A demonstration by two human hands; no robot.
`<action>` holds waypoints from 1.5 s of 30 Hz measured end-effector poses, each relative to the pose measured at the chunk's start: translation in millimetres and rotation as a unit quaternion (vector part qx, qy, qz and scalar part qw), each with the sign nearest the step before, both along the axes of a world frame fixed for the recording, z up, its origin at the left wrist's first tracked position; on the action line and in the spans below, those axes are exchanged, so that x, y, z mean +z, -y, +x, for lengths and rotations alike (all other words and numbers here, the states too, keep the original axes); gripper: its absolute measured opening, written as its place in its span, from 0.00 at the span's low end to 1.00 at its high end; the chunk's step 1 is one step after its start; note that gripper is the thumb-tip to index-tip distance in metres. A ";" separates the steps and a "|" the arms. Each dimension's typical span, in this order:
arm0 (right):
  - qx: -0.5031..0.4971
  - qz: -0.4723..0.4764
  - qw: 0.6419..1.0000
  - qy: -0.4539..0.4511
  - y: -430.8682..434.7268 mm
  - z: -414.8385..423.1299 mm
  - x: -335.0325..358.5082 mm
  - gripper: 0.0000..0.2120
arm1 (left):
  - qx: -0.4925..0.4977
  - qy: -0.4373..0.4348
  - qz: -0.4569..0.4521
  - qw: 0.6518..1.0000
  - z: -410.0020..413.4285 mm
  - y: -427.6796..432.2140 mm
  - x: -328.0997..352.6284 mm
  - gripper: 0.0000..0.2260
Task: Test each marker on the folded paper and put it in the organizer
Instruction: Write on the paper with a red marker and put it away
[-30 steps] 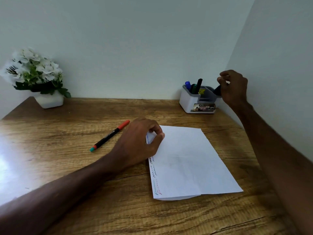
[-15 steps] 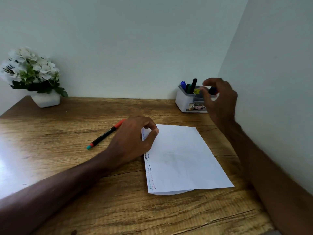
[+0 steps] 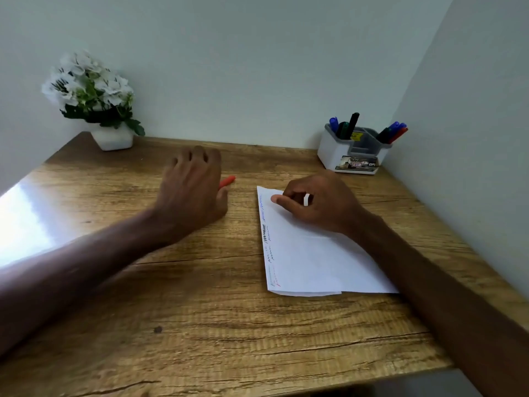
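Lying on surface (image 3: 200, 310): red-capped marker (image 3: 228, 181), body hidden under left hand (image 3: 190, 190).
Left fingers: loosely spread, contact unclear.
Right hand (image 3: 320, 203): fingers curled on folded paper (image 3: 309, 262) (pinch or press, cannot tell).
Organizer (image 3: 329, 153): back right corner.

Wood-grain desk (image 3: 200, 325) in front of me, set into a corner: pale back wall (image 3: 243, 53) behind it, pale side wall (image 3: 472, 110) along my right. White flowers (image 3: 88, 87) in a white pot (image 3: 113, 140) stand at the far left, against the back wall. Bright glare (image 3: 20, 224) on the desk's left edge.
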State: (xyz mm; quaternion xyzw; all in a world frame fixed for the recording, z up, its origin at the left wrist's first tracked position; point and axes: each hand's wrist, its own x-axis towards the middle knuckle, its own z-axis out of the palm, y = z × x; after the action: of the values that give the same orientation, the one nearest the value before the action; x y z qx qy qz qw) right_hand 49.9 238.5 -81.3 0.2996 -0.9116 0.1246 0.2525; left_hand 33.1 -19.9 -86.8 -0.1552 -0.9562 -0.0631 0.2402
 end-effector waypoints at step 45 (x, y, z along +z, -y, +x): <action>0.047 -0.089 0.988 0.120 18.4 14.3 18.7 0.10 | -0.257 0.132 0.417 0.862 15.2 -24.2 -5.5 0.09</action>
State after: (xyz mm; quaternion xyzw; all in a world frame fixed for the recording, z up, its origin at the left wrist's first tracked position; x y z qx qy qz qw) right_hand 64.2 220.0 -62.6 0.3015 -0.9055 0.2517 0.1606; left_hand 48.3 4.3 -92.3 -0.2713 -0.7895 -0.5350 0.1296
